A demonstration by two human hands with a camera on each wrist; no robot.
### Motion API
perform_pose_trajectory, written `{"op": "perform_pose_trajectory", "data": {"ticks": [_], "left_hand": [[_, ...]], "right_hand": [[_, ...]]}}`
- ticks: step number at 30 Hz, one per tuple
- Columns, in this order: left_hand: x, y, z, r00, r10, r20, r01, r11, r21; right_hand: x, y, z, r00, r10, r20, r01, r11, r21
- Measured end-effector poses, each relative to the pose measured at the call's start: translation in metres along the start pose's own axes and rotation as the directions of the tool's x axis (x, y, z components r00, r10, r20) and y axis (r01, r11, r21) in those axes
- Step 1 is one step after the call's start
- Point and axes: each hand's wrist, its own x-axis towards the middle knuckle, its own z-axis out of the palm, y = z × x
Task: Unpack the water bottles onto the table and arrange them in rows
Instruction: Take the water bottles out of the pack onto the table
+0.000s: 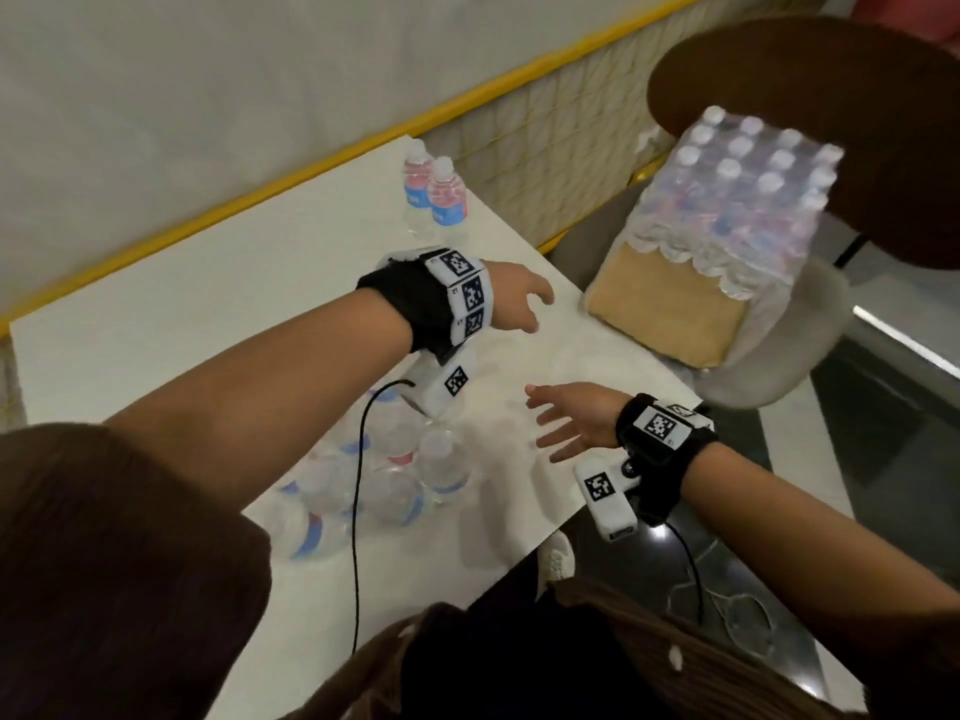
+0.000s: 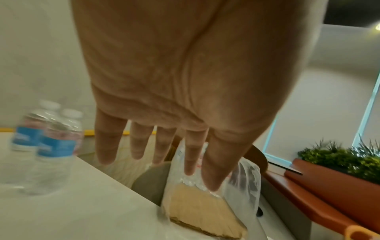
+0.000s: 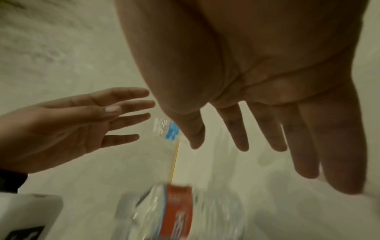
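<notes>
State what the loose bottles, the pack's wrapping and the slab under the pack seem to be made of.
Loose bottles: clear, glossy plastic, see-through, white caps. Pack wrapping: thin clear plastic film, shiny, crinkled. Slab under the pack: tan, matte, probably cardboard.

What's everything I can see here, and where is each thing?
table: one, white, below both hands
far bottles: two, clear with blue labels, upright at the table's far edge
near bottles: a cluster, count unclear, clear, at the table's near edge
pack: one, clear wrap over bottles on tan cardboard, on a chair right of the table
planter: one, orange with green plants, far right
left hand: open, empty, reaching toward the pack
right hand: open, empty, over the table
</notes>
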Motion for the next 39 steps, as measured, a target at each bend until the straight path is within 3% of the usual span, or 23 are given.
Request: {"op": "perform_pose_trajectory", "data": {"ticks": [3,7,10,14,16,18,20,22,23,24,26,27,28,30,31,33,34,37,39], "left_hand": [[0.049,0.034,-0.001,0.999,0.034,0.033,-0.037,0.997,0.071],[0.098,0.075,-0.009,0.996,0.045,-0.072,-0.037,0.994,0.106],[0.121,0.095,-0.016,0.989,0.059,-0.138,-0.048,0.995,0.084],[0.146,0.099,-0.024,0.959,0.026,-0.281,-0.058,0.992,-0.108],[0.152,0.099,-0.025,0.942,0.023,-0.334,-0.069,0.990,-0.125],[0.158,0.098,-0.023,0.932,0.033,-0.362,-0.081,0.989,-0.121],[0.164,0.095,-0.021,0.939,0.042,-0.340,-0.086,0.990,-0.116],[0.169,0.091,-0.019,0.956,0.059,-0.288,-0.094,0.989,-0.110],[0.171,0.089,-0.019,0.963,0.067,-0.261,-0.097,0.990,-0.102],[0.173,0.087,-0.020,0.969,0.067,-0.237,-0.091,0.992,-0.091],[0.178,0.086,-0.022,0.979,0.034,-0.200,-0.053,0.995,-0.089],[0.182,0.087,-0.023,0.981,0.010,-0.194,-0.030,0.994,-0.102],[0.186,0.088,-0.024,0.981,-0.010,-0.196,-0.013,0.993,-0.115],[0.195,0.091,-0.024,0.981,-0.032,-0.190,0.007,0.991,-0.133],[0.199,0.093,-0.023,0.983,-0.038,-0.178,0.013,0.990,-0.137],[0.208,0.099,-0.020,0.984,-0.056,-0.171,0.032,0.989,-0.144],[0.212,0.102,-0.020,0.983,-0.065,-0.174,0.038,0.987,-0.158],[0.226,0.106,-0.023,0.981,-0.082,-0.176,0.042,0.975,-0.217],[0.231,0.106,-0.026,0.984,-0.058,-0.169,0.025,0.982,-0.189]], "right_hand": [[-0.002,-0.002,-0.046,0.989,-0.045,-0.141,0.044,0.999,-0.008],[-0.009,-0.016,-0.108,0.950,-0.113,-0.291,0.124,0.992,0.021],[-0.009,-0.032,-0.152,0.879,-0.201,-0.433,0.229,0.973,0.013],[-0.010,-0.062,-0.191,0.789,-0.318,-0.526,0.338,0.939,-0.061],[-0.006,-0.079,-0.201,0.763,-0.334,-0.553,0.309,0.940,-0.142],[-0.003,-0.094,-0.208,0.785,-0.313,-0.534,0.243,0.950,-0.198],[-0.004,-0.103,-0.216,0.787,-0.329,-0.521,0.186,0.933,-0.308],[-0.004,-0.105,-0.229,0.783,-0.297,-0.546,0.143,0.941,-0.306],[-0.008,-0.106,-0.235,0.772,-0.258,-0.580,0.087,0.948,-0.306],[-0.013,-0.104,-0.239,0.730,-0.279,-0.623,0.066,0.938,-0.341],[-0.018,-0.097,-0.234,0.702,-0.323,-0.634,0.020,0.900,-0.436],[-0.015,-0.092,-0.231,0.723,-0.330,-0.606,0.021,0.888,-0.459],[-0.008,-0.086,-0.229,0.709,-0.374,-0.598,0.075,0.884,-0.462],[-0.004,-0.087,-0.220,0.699,-0.308,-0.645,0.238,0.951,-0.197],[-0.001,-0.083,-0.216,0.687,-0.335,-0.645,0.308,0.938,-0.158],[0.010,-0.083,-0.208,0.602,-0.436,-0.668,0.438,0.881,-0.180],[0.017,-0.081,-0.208,0.613,-0.438,-0.658,0.462,0.874,-0.152],[0.008,-0.076,-0.212,0.722,-0.414,-0.555,0.416,0.900,-0.130],[0.008,-0.075,-0.223,0.702,-0.397,-0.592,0.445,0.893,-0.071]]}}
